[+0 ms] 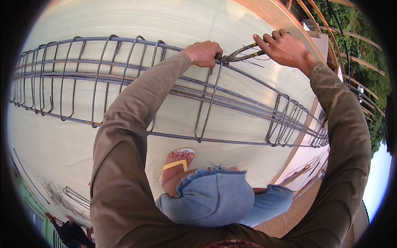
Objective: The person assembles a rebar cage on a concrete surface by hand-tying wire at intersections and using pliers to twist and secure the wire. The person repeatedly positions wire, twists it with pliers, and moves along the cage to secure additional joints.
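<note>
A long rebar cage (136, 66) of straight bars and bent rectangular stirrups stretches across in front of me. My left hand (202, 54) is closed around its far top bar, beside a stirrup (211, 103). My right hand (283, 47) grips the handles of a pair of pincers (247, 54), whose jaws meet the joint of that bar and stirrup just right of my left fingers. Thin tie wires (253, 62) stick out beside the jaws. The jaw tips and the wire between them are too small to make out.
The cage rests over a pale sheeted surface (198, 20), where my sandalled foot (175, 165) stands near my bent knee. Loose wire (58, 194) and bent rods (76, 198) lie at lower left, near another person (72, 231). Curved bars (355, 58) and foliage are at right.
</note>
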Demonstrator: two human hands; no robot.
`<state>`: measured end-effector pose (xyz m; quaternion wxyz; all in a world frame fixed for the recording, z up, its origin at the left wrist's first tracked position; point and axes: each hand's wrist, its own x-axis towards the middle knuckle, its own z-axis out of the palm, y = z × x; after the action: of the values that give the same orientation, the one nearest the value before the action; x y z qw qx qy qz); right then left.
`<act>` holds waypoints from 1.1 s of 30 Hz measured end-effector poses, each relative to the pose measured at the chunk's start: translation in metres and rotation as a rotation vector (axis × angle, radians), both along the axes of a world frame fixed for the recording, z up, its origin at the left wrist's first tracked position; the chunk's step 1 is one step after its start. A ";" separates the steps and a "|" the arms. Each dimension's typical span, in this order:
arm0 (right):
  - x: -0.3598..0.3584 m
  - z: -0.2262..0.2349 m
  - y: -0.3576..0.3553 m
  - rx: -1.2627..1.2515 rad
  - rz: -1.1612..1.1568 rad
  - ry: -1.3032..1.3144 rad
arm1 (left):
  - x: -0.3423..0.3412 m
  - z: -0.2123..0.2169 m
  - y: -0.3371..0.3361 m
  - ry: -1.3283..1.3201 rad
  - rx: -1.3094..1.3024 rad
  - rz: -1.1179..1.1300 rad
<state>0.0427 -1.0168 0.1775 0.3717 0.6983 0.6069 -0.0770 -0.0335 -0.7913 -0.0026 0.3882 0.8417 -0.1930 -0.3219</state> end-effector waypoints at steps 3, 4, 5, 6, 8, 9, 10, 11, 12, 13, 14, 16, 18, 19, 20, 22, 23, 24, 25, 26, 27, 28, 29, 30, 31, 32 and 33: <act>0.008 -0.005 0.020 -0.196 -0.397 0.138 | 0.000 0.002 0.001 -0.002 -0.022 0.004; 0.014 -0.008 0.028 -0.266 -0.489 0.193 | -0.001 0.004 0.002 0.009 -0.017 0.010; 0.018 -0.008 0.033 -0.314 -0.580 0.253 | -0.001 0.006 0.002 0.036 -0.005 0.010; 0.021 -0.008 0.037 -0.418 -0.862 0.368 | -0.001 0.008 0.002 0.054 0.007 0.005; 0.026 -0.004 0.038 -0.559 -1.431 0.591 | 0.002 0.011 0.001 0.101 0.030 -0.013; 0.023 -0.002 0.036 -0.565 -1.530 0.692 | 0.001 0.011 0.002 0.076 0.015 -0.002; 0.019 0.000 0.033 -0.520 -1.589 0.709 | 0.000 0.011 0.003 0.053 -0.013 0.009; 0.014 0.003 0.029 -0.406 -1.532 0.738 | -0.001 0.011 0.003 0.044 -0.014 0.025; 0.006 0.005 0.023 -0.310 -1.482 0.730 | -0.001 0.011 0.004 0.037 -0.030 0.025; 0.001 0.007 0.017 -0.196 -1.301 0.643 | -0.001 0.010 0.003 0.043 -0.026 0.026; -0.006 0.005 0.012 -0.118 -0.906 0.382 | -0.001 0.010 0.003 0.068 -0.012 0.028; -0.014 0.004 0.000 -0.007 -0.698 0.263 | 0.000 0.010 0.001 0.090 0.000 -0.006; -0.015 0.005 -0.009 0.169 -0.271 0.085 | 0.003 0.010 0.002 0.100 0.017 -0.017; -0.013 0.005 -0.010 0.212 -0.083 0.024 | 0.003 0.011 0.002 0.107 0.020 -0.018; -0.012 0.006 -0.011 0.315 0.028 0.026 | 0.003 0.011 0.002 0.117 0.021 -0.022; -0.008 0.009 -0.007 0.350 0.139 -0.003 | 0.002 0.012 0.003 0.059 -0.007 0.013; -0.008 0.013 -0.004 0.199 0.020 0.050 | 0.001 0.012 0.003 0.060 -0.016 0.021; -0.009 0.015 0.000 0.176 -0.004 0.065 | 0.000 0.012 0.003 0.036 -0.009 0.026; -0.009 0.018 0.005 0.093 -0.068 0.062 | -0.001 0.011 0.002 0.032 0.006 0.025; -0.010 0.020 0.011 -0.047 -0.160 0.075 | -0.001 0.011 0.002 0.037 0.016 0.026; -0.009 0.021 0.017 -0.074 -0.245 0.131 | -0.002 0.011 0.001 0.057 0.015 0.015; -0.003 0.022 0.024 -0.137 -0.345 0.187 | -0.001 0.011 0.001 0.067 0.017 0.011; 0.001 0.023 0.029 -0.124 -0.397 0.233 | 0.000 0.011 0.001 0.074 0.020 0.007; 0.005 0.024 0.033 -0.207 -0.594 0.282 | 0.000 0.011 0.002 0.057 0.008 0.016; 0.008 0.024 0.035 -0.219 -0.743 0.321 | 0.000 0.011 0.001 0.043 -0.009 0.027; 0.014 0.026 0.037 -0.197 -0.879 0.384 | 0.000 0.011 0.002 0.040 -0.012 0.034; 0.014 0.024 0.037 -0.016 -0.948 0.407 | 0.000 0.011 0.002 0.044 -0.012 0.031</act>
<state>0.0567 -0.9799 0.2018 0.1756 0.8647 0.2830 -0.3760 -0.0332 -0.7894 0.0082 0.4020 0.8351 -0.1735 -0.3330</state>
